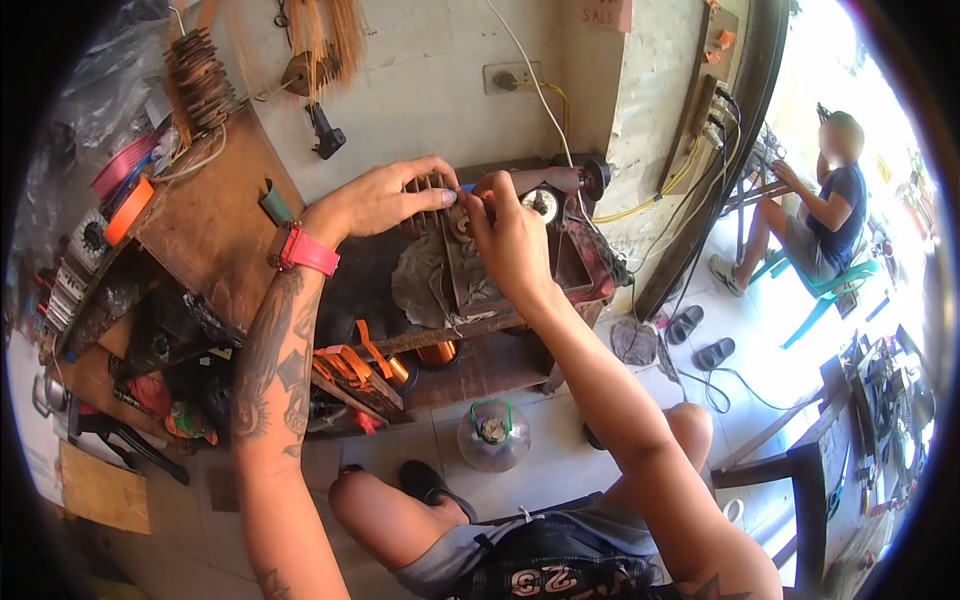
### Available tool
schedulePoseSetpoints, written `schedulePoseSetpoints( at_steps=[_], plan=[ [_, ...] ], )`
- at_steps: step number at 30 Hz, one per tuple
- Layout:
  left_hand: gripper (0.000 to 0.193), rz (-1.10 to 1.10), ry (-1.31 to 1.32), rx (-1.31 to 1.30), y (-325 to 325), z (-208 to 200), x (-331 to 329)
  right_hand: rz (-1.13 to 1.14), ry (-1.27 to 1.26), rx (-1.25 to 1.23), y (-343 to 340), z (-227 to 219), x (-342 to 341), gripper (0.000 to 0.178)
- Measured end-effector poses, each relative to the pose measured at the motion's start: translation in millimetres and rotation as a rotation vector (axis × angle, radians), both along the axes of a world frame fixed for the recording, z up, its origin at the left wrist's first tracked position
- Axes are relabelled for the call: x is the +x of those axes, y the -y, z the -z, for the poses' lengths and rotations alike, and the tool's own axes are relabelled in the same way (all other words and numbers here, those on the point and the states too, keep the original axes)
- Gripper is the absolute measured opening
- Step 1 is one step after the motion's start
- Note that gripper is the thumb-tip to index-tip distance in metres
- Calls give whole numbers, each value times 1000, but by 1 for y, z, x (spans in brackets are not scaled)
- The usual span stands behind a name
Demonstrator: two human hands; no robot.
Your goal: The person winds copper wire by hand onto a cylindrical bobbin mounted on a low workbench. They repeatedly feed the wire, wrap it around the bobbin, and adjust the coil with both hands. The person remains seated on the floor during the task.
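From your right hand (pixel 508 240), the ribbed former (pixel 428 183) lies at 9 o'clock, axis roughly nine-to-three, nearer your left hand (pixel 375 200); both hands' fingers curl inward, how tightly or on what I cannot tell.

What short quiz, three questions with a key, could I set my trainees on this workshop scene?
1. Multiple choice: how are the left hand and right hand placed?
A: over the bench, fingertips close together
B: folded in the lap
C: raised overhead

2. True or false: the watch is on the right wrist.

3. Fill in the colour: the other person sits on a ____ chair.

Key:
1. A
2. False; it is on the left wrist.
3. Green
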State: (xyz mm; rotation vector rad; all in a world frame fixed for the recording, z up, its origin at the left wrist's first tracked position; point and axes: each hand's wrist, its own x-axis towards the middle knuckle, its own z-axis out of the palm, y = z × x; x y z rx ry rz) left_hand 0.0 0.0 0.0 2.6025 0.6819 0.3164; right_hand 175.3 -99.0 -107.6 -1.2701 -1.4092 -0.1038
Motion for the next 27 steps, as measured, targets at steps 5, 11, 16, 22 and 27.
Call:
schedulePoseSetpoints(
  at_steps=[5, 11, 16, 22, 27],
  plan=[
    [46, -67, 17, -451, -26, -2, 10, 38, 149, 115, -6, 9, 2, 12],
    [65, -278, -150, -859, -34, -3, 13, 52, 386, 119, -4, 11, 12, 18],
    [60, -178, 24, -649, -27, 0, 13, 107, 519, 106, 10, 5, 16, 17],
    [83, -247, 505, 492, 50, 67, -31, 116, 556, 186, 21, -16, 33, 41],
    [56, -178, 938, -270, 51, 87, -44, 86, 634, 157, 3, -31, 36, 28]
  ],
)
